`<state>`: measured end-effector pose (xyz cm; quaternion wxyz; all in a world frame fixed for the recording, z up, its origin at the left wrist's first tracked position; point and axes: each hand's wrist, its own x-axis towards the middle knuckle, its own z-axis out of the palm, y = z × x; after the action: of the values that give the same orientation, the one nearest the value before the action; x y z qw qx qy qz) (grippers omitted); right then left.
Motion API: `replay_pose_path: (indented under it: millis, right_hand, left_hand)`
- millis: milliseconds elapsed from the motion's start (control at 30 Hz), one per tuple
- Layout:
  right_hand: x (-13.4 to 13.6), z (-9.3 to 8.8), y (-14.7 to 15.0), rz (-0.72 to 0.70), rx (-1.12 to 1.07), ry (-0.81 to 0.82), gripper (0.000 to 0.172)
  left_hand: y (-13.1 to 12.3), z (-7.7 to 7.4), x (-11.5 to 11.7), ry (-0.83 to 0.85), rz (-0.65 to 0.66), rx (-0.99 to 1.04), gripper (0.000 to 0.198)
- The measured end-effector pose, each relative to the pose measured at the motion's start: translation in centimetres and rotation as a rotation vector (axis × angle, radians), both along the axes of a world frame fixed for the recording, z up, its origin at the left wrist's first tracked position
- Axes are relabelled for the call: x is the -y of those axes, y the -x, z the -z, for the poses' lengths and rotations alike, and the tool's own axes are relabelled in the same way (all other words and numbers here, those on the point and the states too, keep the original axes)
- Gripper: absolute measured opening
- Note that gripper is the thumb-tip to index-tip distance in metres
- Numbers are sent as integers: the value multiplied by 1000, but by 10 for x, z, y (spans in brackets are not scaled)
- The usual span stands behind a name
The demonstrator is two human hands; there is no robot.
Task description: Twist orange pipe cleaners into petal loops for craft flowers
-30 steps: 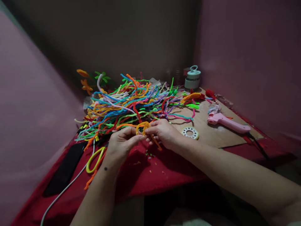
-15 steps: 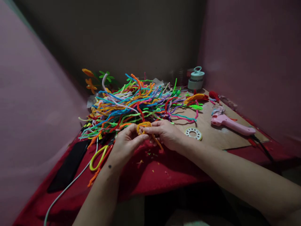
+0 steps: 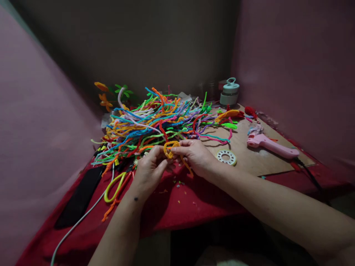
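A yellow-orange pipe cleaner (image 3: 168,149), bent into loops, is pinched between my two hands above the front of the table. My left hand (image 3: 151,166) grips its left side between thumb and fingers. On the other side, my right hand (image 3: 195,157) has thumb and fingers closed on the loop. A loose tail of the same fuzzy wire hangs below the right fingers. Right behind my hands lies a big heap of pipe cleaners (image 3: 149,122) in many colours. Some of my fingertips are hidden behind the loops.
Yellow-handled scissors (image 3: 114,187), a black phone (image 3: 79,197) and a white cable (image 3: 83,217) lie at the left. On the right, a board (image 3: 255,166) bears a pink glue gun (image 3: 274,146) and a round white tape spool (image 3: 226,157). A lidded bottle (image 3: 229,92) stands behind.
The yellow-orange loops have turned and show a rounder ring on the left. My left fingers have shifted slightly down from the loop's top. The whole view has moved a little.
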<state>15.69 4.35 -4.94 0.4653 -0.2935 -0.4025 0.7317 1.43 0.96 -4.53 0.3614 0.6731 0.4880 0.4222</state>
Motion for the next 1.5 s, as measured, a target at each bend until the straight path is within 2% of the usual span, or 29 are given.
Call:
replay_pose_path:
  millis: [167, 267, 400, 467, 600, 667, 800, 933, 1067, 1133, 1233, 1367, 1500]
  right_hand:
    - [-1, -2, -2, -100, -31, 120, 1]
    - [-1, -3, -3, -134, -60, 153, 5]
    - [-4, -3, -4, -108, -85, 179, 4]
    - [-5, -3, -4, -81, -94, 199, 4]
    - [-5, -4, -4, -25, -69, 191, 9]
    - [-4, -5, -4, -1, -51, 183, 9]
    - [-5, -3, -4, 12, -48, 182, 6]
    - [-6, 1, -3, -8, -51, 112, 4]
    - [-4, 1, -2, -35, -41, 96, 4]
    - [-3, -1, -1, -42, -37, 76, 5]
    - [-2, -1, -1, -37, -16, 73, 7]
    - [-3, 2, 0, -21, -8, 41, 20]
    - [-3, 4, 0, 36, -23, 9, 18]
  left_hand:
    - [-1, 4, 0, 15, -22, -71, 38]
    - [0, 6, -1, 31, -70, -158, 42]
    - [1, 4, 0, 144, -35, -101, 44]
    - [2, 0, 1, 190, 12, -98, 40]
    - [5, -8, 2, 266, 61, -124, 15]
    - [6, -11, 2, 314, 73, -130, 9]
    - [3, -15, 3, 403, 76, -85, 10]
    - [-1, -15, 4, 462, 140, 121, 20]
    - [0, -11, 1, 474, 170, 362, 19]
    - [2, -10, 0, 464, 156, 415, 17]
    - [4, -9, -1, 409, 99, 385, 16]
    - [3, -9, 0, 373, 61, 322, 19]
    - [2, -9, 1, 352, 40, 250, 19]
